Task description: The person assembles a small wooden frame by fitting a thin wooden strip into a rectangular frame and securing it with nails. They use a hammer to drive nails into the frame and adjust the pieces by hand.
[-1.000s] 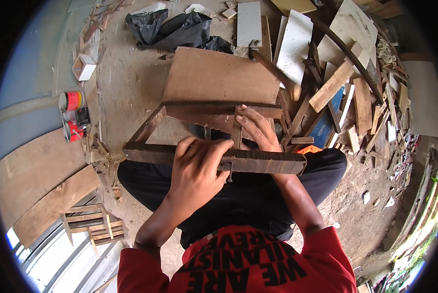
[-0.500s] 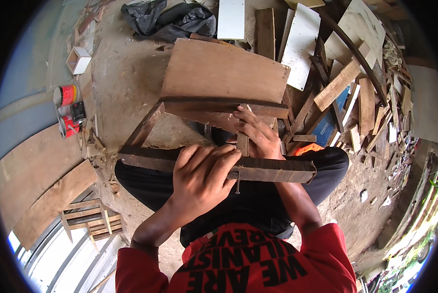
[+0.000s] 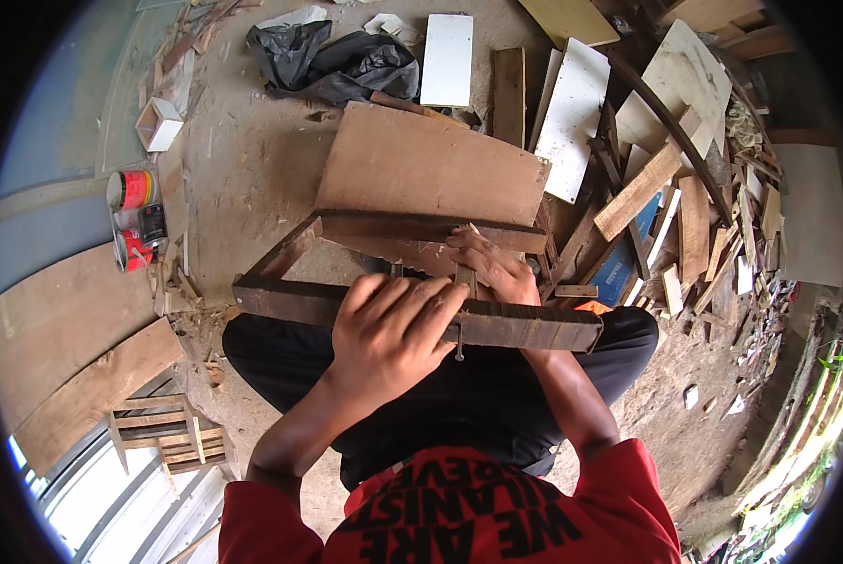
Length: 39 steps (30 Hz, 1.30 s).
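A dark wooden frame lies across my lap, with a near rail, a far rail and a left side piece. My left hand is closed over the top of the near rail, left of its middle. Just right of those fingers, a nail sticks out of the rail's near face. My right hand is closed around a short wooden crosspiece between the two rails; its fingers hide much of it. My right forearm passes beneath the near rail.
Beyond the frame lies a brown board. Scrap wood is heaped at the right, and a black plastic bag lies at the far side. Paint cans and a small slatted wooden piece are at the left.
The surroundings sit lower in the picture as the view shifts. The frame has tilted slightly, and less of the crosspiece and nail shows. Both hands keep their holds.
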Each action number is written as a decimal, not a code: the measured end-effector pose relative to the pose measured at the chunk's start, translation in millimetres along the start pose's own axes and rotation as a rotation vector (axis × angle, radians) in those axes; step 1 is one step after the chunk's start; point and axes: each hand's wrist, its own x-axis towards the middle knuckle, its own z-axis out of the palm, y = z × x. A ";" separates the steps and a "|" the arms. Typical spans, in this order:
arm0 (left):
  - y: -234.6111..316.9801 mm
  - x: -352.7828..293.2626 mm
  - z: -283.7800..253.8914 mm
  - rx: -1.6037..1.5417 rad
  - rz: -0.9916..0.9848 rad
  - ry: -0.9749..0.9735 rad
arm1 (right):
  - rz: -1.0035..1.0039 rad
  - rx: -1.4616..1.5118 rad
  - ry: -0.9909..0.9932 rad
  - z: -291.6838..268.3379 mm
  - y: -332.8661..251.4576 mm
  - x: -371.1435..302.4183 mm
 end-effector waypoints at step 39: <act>-27.2 73.5 -3.5 -0.022 -0.040 -0.088 | -0.112 -1.128 -0.862 -25.4 323.1 158.0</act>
